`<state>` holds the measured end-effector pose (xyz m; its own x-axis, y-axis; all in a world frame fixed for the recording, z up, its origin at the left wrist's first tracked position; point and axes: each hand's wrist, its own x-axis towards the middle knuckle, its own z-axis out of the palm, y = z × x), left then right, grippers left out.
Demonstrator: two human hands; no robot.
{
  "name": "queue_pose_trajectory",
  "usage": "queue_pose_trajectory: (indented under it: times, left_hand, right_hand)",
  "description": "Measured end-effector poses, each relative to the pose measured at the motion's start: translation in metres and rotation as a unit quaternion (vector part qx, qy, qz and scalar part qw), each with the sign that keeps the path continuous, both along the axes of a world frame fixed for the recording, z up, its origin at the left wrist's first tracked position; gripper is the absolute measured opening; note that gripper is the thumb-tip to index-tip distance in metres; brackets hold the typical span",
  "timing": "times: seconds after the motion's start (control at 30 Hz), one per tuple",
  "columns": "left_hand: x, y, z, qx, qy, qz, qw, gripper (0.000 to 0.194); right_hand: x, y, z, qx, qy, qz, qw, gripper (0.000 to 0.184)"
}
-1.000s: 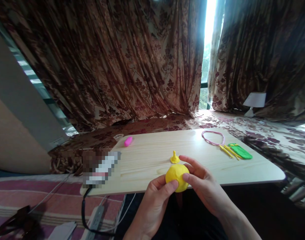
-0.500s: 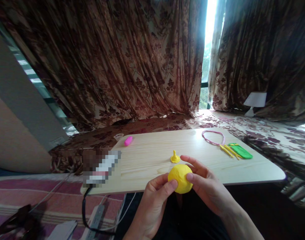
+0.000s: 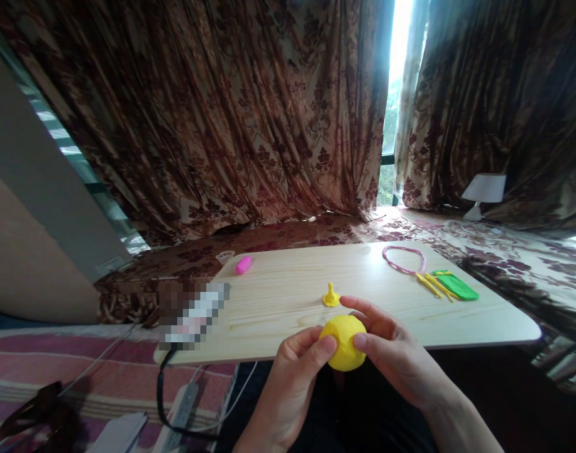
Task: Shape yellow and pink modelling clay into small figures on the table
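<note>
The left hand and right hand were both clamped on a yellow ball, thumbs pressed to its face, at the near edge of the table. A small yellow piece (thin on top, wide at its base) stood just beyond. A pink lump lay far left; a green slab lay to the right.

A home room, with floral curtains, bedside-style lamp.

Both hands raised close together
Left hand and right hand face each other, thumbs uppermost, fingers curved.
</note>
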<state>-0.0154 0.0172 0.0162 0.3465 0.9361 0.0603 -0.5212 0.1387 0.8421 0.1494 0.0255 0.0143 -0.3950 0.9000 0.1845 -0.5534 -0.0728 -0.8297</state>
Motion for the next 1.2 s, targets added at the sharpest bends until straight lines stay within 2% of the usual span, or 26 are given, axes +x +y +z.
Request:
queue_pose_trajectory:
  times: [0.17, 0.33, 0.47, 0.73, 0.87, 0.97, 1.07, 1.2]
  left_hand:
    - [0.000, -0.002, -0.001, -0.010, 0.002, 0.001, 1.000, 0.013]
    - [0.001, -0.004, 0.003, -0.013, 0.036, 0.029, 0.999, 0.009]
    - [0.001, -0.003, 0.004, -0.004, 0.046, 0.020, 0.999, 0.008]
    - [-0.001, -0.001, 0.001, 0.023, 0.104, 0.049, 0.993, 0.019]
    - [-0.001, 0.000, -0.004, 0.030, 0.105, 0.067, 0.992, 0.018]
    - [0.001, -0.001, -0.003, 0.027, 0.099, 0.061, 0.993, 0.022]
    - [0.003, -0.004, 0.003, 0.019, 0.109, 0.055, 0.992, 0.018]
    - [0.004, -0.008, 0.010, 0.026, 0.122, 0.058, 0.991, 0.015]
  right_hand:
    - [0.000, -0.002, 0.000, 0.011, -0.025, 0.001, 1.000, 0.045]
    - [-0.001, -0.002, 0.001, 0.018, -0.045, 0.004, 0.999, 0.045]
    - [-0.001, -0.003, 0.002, 0.026, -0.053, 0.017, 0.998, 0.044]
    - [-0.001, -0.003, 0.001, 0.025, -0.049, 0.024, 0.998, 0.044]
    - [-0.001, -0.003, 0.001, 0.018, -0.049, 0.030, 0.998, 0.045]
    - [0.000, -0.002, 0.000, 0.011, -0.045, 0.006, 0.999, 0.043]
    - [0.002, -0.003, 0.001, 0.010, -0.041, -0.029, 0.999, 0.040]
    - [0.004, -0.004, 0.006, 0.013, -0.083, -0.031, 0.996, 0.039]
